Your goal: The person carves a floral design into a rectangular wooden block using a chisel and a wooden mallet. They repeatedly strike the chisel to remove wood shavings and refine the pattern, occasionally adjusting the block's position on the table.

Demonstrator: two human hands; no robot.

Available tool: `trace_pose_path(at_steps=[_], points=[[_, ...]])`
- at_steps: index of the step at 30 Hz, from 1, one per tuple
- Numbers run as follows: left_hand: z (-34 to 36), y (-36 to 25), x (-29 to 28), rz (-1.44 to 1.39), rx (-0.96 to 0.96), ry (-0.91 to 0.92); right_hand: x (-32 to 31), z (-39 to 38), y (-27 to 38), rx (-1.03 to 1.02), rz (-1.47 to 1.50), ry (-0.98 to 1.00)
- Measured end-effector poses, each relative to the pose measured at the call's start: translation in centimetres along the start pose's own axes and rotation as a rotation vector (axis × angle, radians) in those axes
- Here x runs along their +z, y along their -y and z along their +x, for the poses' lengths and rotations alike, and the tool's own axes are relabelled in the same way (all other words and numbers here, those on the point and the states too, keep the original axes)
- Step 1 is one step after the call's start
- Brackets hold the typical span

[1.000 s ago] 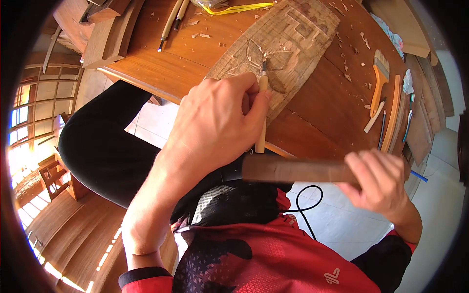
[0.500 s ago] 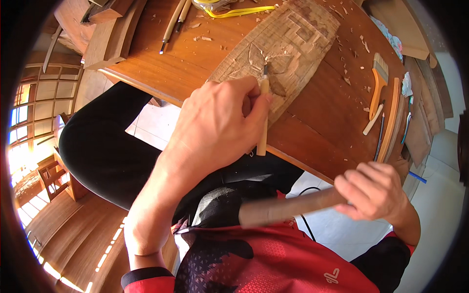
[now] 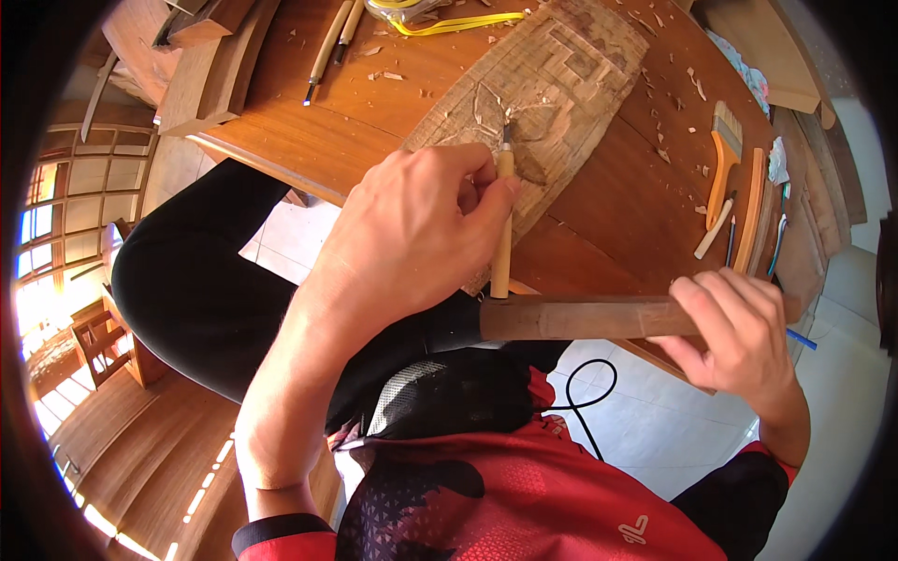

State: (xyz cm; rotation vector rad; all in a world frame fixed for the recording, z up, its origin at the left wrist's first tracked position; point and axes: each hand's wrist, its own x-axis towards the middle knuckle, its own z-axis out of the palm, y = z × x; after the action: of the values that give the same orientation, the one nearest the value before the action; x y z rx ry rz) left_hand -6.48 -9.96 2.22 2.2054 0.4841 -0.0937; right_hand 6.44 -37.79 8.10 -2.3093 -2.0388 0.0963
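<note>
My left hand (image 3: 412,224) is closed round the pale wooden handle of a carving chisel (image 3: 503,224), pinched between thumb and fingers. Its metal tip rests on a carved wooden board (image 3: 571,84) with leaf-like and angular shapes cut into its face. In my right hand (image 3: 734,327), fingers wrapped about one end, is a flat brown wooden bar (image 3: 585,318). The far end of that bar meets the butt of the chisel handle. Small chips lie round the chisel's tip.
The board lies on a brown wooden table (image 3: 627,206) strewn with shavings. To the right are a flat brush (image 3: 725,164), a pale-handled tool (image 3: 716,229) and wooden strips. Two more chisels (image 3: 327,51) and a yellow strap (image 3: 458,25) lie at the far side. Wood blocks (image 3: 210,79) stand at the left.
My right hand has swung the wooden bar upward from over my lap, and its end now touches the chisel's butt. My left hand and the chisel have hardly moved.
</note>
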Motion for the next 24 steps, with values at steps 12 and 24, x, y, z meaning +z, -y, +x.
trace_pose_path(at_steps=[12,24], points=[[0.0,0.3,0.2,-0.011,0.024,-0.009,-0.1,-0.6,0.1,-0.12,-0.032,-0.016],[-0.1,0.0,0.5,-0.079,-0.071,0.005,-0.3,-0.8,0.6,-0.127,0.118,0.054]])
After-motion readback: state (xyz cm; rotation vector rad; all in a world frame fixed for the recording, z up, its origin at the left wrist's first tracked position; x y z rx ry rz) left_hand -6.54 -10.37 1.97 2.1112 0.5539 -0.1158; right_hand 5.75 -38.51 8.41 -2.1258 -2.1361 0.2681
